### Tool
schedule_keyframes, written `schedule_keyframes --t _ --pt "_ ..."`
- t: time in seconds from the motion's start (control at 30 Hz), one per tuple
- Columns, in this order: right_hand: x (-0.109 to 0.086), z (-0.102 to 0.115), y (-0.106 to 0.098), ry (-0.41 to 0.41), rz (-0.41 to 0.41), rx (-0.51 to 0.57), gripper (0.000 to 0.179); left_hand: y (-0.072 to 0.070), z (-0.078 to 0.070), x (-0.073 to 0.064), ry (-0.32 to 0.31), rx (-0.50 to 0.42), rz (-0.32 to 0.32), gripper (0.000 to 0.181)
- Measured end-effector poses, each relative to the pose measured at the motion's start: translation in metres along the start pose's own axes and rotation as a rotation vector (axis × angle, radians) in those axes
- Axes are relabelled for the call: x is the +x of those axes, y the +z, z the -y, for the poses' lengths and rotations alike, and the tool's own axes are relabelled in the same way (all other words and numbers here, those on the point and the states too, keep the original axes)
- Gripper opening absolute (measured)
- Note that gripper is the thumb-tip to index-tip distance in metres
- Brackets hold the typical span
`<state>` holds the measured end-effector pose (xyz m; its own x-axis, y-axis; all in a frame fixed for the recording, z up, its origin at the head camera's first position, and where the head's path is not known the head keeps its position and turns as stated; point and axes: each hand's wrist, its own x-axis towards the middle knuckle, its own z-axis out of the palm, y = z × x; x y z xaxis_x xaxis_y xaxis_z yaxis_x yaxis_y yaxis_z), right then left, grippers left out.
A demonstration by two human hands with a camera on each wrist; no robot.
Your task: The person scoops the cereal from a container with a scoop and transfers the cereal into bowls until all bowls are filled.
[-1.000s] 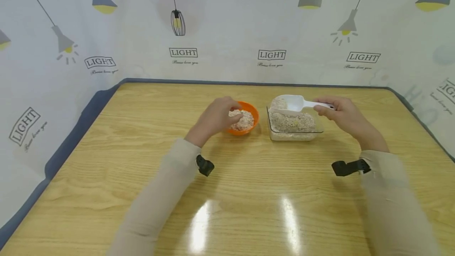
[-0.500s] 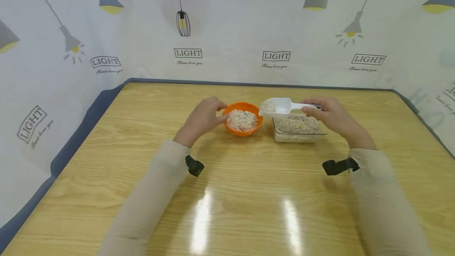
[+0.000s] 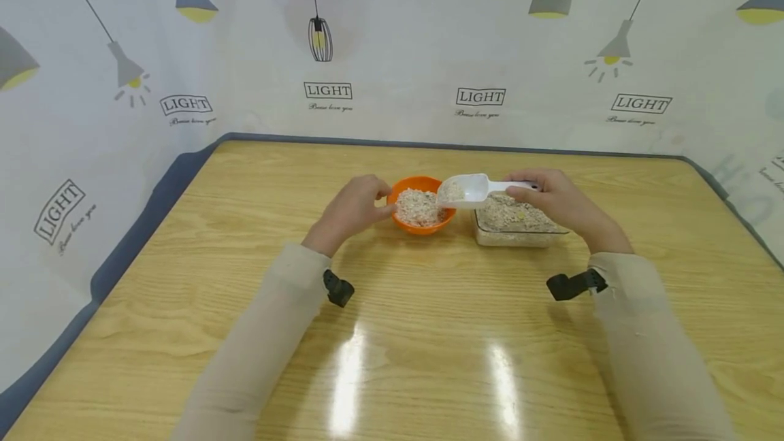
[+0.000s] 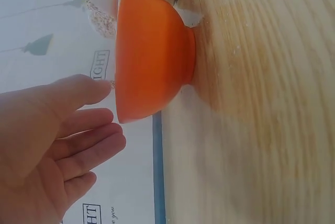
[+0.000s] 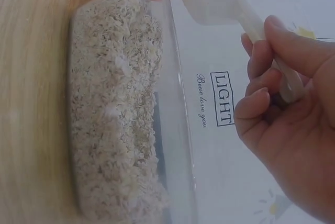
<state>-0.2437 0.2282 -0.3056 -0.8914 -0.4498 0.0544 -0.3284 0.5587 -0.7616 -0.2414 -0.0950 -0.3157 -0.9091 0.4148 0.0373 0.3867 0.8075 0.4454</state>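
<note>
In the head view my right hand (image 3: 548, 197) grips the handle of a white scoop (image 3: 474, 190), with its fingers curled round it in the right wrist view. Pale oat flakes (image 3: 452, 192) lie in the scoop, whose front end is over the right rim of an orange bowl (image 3: 422, 226). More flakes (image 3: 416, 207) fill much of this bowl. My left hand (image 4: 57, 140) is at the bowl's left rim with fingers loosely extended; whether they touch it I cannot tell. Below the scoop and right hand stands a clear rectangular container (image 3: 514, 239) of oat flakes (image 5: 115, 103).
Bowl and container stand side by side on a wooden table (image 3: 416, 332). Behind the table's far edge hangs a white backdrop (image 3: 392, 39) printed with lamps. Each wrist carries a black camera mount (image 3: 338, 288).
The scoop of flakes has moved left, from over the container to the bowl's right rim. My left hand has drawn back from above the bowl to its left rim.
</note>
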Motion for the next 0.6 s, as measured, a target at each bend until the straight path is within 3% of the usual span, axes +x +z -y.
schedule_keyframes --t 0.3,0.6 --pt "0.009 0.005 -0.004 -0.064 0.048 -0.07 0.032 0.003 0.001 0.002 -0.003 0.023 0.006 0.015" --pt "0.021 0.018 -0.014 -0.054 0.111 -0.165 0.028 0.004 0.002 0.002 -0.011 0.005 0.004 0.015"
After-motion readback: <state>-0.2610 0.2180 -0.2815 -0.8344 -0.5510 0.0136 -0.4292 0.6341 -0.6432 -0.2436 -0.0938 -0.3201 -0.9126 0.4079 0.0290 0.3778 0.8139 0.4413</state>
